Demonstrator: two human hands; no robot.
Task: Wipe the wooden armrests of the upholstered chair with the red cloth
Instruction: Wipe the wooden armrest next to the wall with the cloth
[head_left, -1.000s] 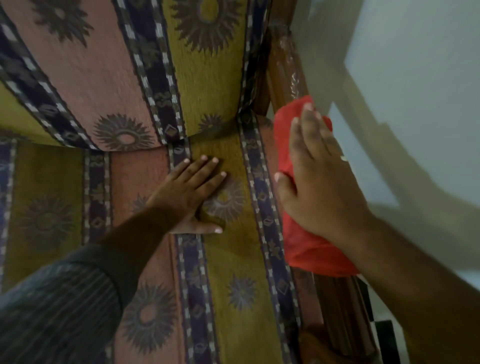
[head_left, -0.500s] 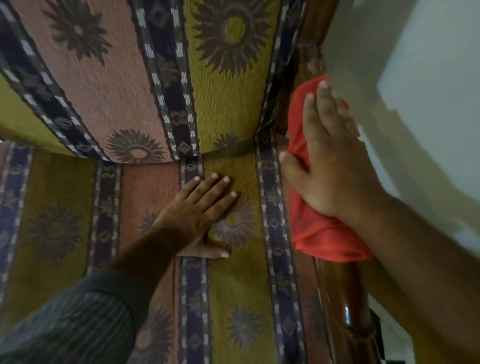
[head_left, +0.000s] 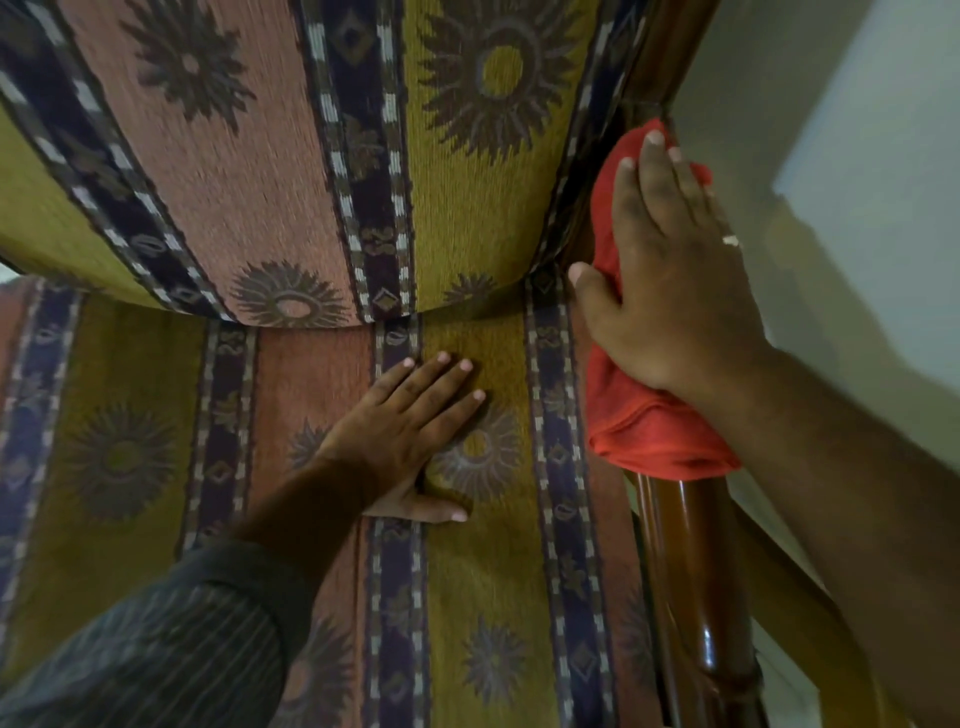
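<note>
The red cloth (head_left: 644, 415) is a soft, slightly fuzzy rag, bunched and folded over itself, bright red against all the dark wood. It's draped over the right-side wooden armrest (head_left: 696, 571) up near where the armrest meets the chair back (head_left: 291, 171), so the far end of the rail is covered and only the near stretch shows below the cloth. That visible part is glossy reddish-brown, rounded, with a bright highlight running down it — pretty polished looking.

The right hand (head_left: 675, 280) lies flat on top of the cloth, fingers (head_left: 654, 171) stretched out toward the chair back and the thumb hooked around the inner edge of the rag, pressing it onto the wood rather than balling it up. One fold of cloth hangs out below the wrist, another bit pokes out past the fingertips.

The left hand (head_left: 410, 436) isn't holding anything — it's open, palm down on the seat cushion (head_left: 493, 597), fingers spread, thumb out to the side, just beside the armrest but not touching it. A dark striped sleeve (head_left: 156, 649) covers that forearm.

The upholstery is striped in mustard, salmon and navy bands with brown sunburst motifs, same fabric on seat and back. Pale wall (head_left: 857, 156) on the right.
</note>
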